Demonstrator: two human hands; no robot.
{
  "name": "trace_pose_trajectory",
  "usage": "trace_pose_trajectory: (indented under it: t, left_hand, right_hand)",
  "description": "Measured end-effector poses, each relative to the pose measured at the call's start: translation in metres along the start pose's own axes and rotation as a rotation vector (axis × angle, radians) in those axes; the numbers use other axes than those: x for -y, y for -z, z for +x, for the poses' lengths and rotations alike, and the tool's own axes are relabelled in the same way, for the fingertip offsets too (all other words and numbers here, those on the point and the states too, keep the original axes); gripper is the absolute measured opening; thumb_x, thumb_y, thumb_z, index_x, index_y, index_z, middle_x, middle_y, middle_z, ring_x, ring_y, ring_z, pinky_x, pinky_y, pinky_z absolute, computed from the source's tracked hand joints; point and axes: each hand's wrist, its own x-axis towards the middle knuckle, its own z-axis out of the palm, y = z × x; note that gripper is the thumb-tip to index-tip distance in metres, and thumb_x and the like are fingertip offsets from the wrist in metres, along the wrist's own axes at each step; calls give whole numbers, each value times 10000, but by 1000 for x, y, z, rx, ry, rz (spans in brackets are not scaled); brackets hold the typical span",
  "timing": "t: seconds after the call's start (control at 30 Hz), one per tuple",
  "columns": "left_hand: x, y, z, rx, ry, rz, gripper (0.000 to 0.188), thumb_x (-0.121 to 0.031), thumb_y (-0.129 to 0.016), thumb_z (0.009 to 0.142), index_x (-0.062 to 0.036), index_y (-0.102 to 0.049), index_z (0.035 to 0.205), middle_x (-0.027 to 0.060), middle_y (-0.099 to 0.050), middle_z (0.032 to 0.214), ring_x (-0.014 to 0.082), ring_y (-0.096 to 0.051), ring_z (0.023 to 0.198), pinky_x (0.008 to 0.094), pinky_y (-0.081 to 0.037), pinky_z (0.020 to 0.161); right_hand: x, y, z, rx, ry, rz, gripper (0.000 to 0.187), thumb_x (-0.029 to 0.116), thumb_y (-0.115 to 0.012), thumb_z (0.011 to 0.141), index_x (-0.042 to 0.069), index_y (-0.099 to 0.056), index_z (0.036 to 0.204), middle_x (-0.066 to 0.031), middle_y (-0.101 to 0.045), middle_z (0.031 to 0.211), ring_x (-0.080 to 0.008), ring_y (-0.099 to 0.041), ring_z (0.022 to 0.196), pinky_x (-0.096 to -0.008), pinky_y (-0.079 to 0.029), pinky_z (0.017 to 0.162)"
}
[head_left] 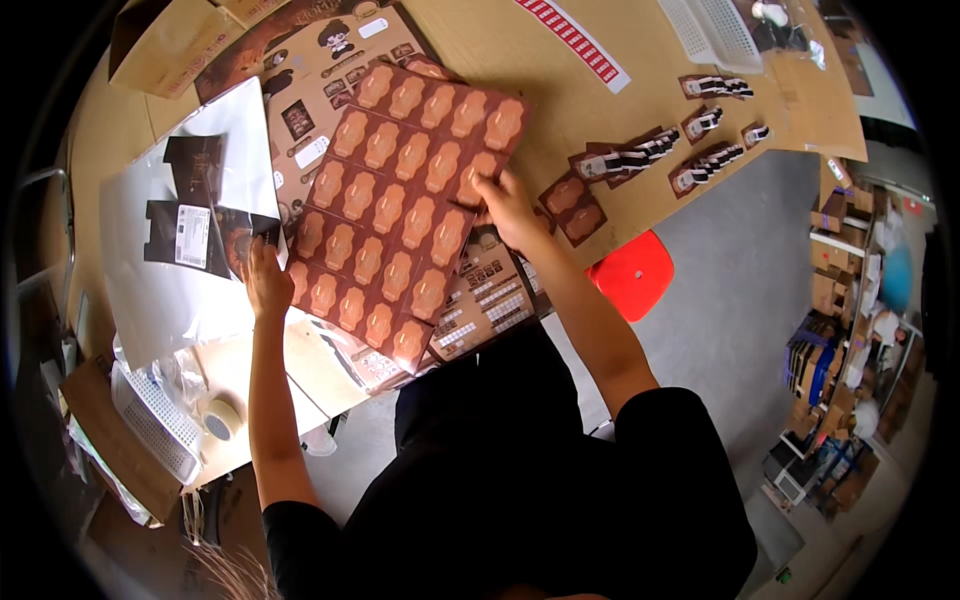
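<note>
A large brown sheet [385,215] printed with rows of tan ornate label shapes lies tilted across the table. My right hand [512,213] grips its right edge, with the fingers bent over the print. On the left, my left hand [268,282] is closed at the lower end of a dark, unfolded flat carton [188,205] bearing a white label. How firmly it holds the carton is hard to make out. That carton rests on a glossy white sheet [140,285]. Beneath the brown sheet is a larger printed board [490,290] with pictures and small tables, partly covered.
Several small stacks of printed cards [630,155] stand along the right table edge, beside a red-and-white strip [580,45] and a white basket [715,35]. Another white basket [155,420] and a tape roll [221,418] are lower left. A red stool [636,275] stands right.
</note>
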Motion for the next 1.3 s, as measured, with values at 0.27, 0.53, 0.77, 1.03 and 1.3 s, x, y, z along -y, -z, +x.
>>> trace_pose_trajectory:
  t: [0.27, 0.53, 0.77, 1.03, 1.3]
  left_hand:
    - [-62, -2, -73, -139, 207, -248, 474, -133, -551, 718, -8, -421, 1157, 230, -375, 1249, 385, -347, 1166, 476, -278, 979]
    - [-106, -64, -210, -226, 1193, -1039, 579, -212, -702, 700, -4, -370, 1127, 155, -469, 1015, 207, -499, 803, 309, -458, 672]
    - [-120, -56, -209, -236, 1304, -1264, 611, -231, -706, 691, 29, -371, 1131, 150, -548, 959, 173, -563, 794, 266, -473, 640]
    - [-103, -47, -198, -136, 1318, -1304, 558, -332, -732, 656, 41, -474, 980, 143, -546, 886, 170, -570, 753, 298, -487, 606]
    - [-128, -32, -225, -249, 1239, -1510, 624, -278, -676, 747, 34, -351, 1179, 155, -522, 1042, 195, -560, 854, 284, -477, 684]
  right_hand:
    - [-50, -8, -51, 100, -182, -5, 279, 276, -549, 844, 6, -521, 908, -8, -503, 771, -93, -535, 582, -251, -512, 433]
    - [-6, 47, -70, 596, -521, -507, 290, 283, -556, 841, -4, -527, 868, -113, -610, 720, -170, -632, 562, -228, -459, 375]
    - [8, 72, 29, 7, 776, -946, 282, 176, -628, 744, 13, -514, 943, -149, -593, 883, -289, -570, 826, -375, -444, 718]
    - [16, 40, 74, 456, 288, -1050, 385, 323, -590, 773, 16, -489, 982, -214, -587, 959, -345, -566, 906, -402, -440, 733]
    - [69, 29, 13, 604, 587, -825, 172, 147, -495, 856, 42, -417, 967, -162, -577, 761, -282, -600, 734, -373, -451, 618]
